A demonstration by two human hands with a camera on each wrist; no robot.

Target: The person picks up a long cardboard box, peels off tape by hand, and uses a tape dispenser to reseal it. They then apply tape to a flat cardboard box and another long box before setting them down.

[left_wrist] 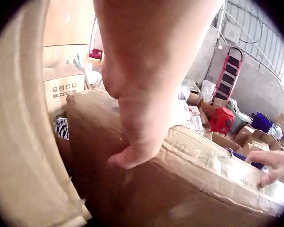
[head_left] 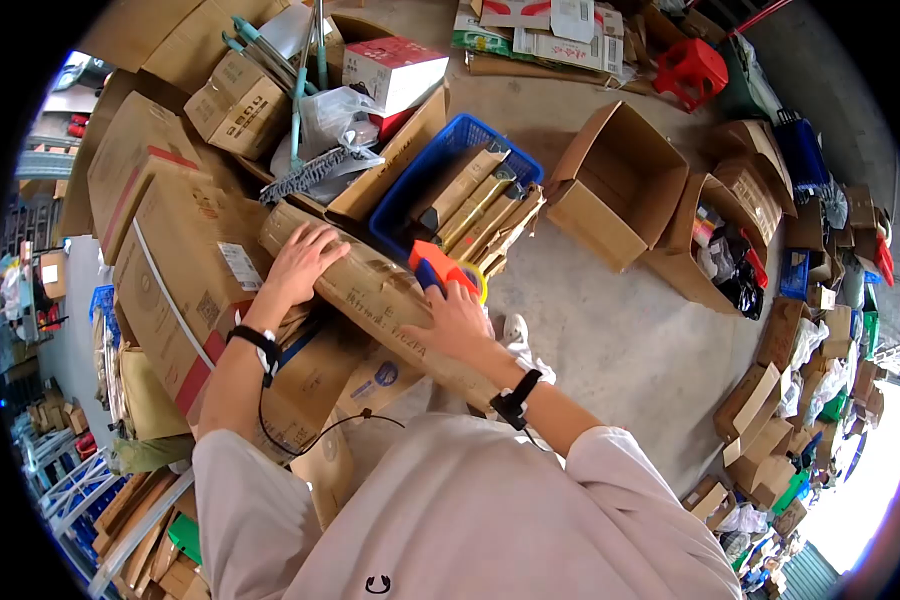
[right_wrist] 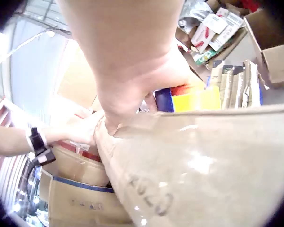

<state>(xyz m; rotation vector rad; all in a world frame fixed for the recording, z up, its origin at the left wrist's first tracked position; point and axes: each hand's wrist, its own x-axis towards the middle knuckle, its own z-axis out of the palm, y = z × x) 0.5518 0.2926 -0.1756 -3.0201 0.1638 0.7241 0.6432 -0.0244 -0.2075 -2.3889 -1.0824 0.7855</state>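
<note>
A long, narrow cardboard box [head_left: 375, 300], with clear tape and handwriting on it, lies slantwise in front of the person in the head view. The left hand [head_left: 305, 262] grips its upper left end; in the left wrist view the thumb [left_wrist: 128, 158] presses on the near face. Farther along the same box is the right hand [head_left: 455, 325], with its fingers around an orange-and-blue tape dispenser [head_left: 435, 262] carrying a yellow roll. In the right wrist view the dispenser's yellow part [right_wrist: 199, 100] shows just past the box edge, and the hand partly covers it.
A blue basket [head_left: 390, 190] with flattened cardboard stands just beyond the box. Large cartons [head_left: 175, 270] are stacked at left. An open carton [head_left: 620, 185] sits on the floor at right, near a red stool [head_left: 692, 72]. A mop [head_left: 315, 172] leans among boxes.
</note>
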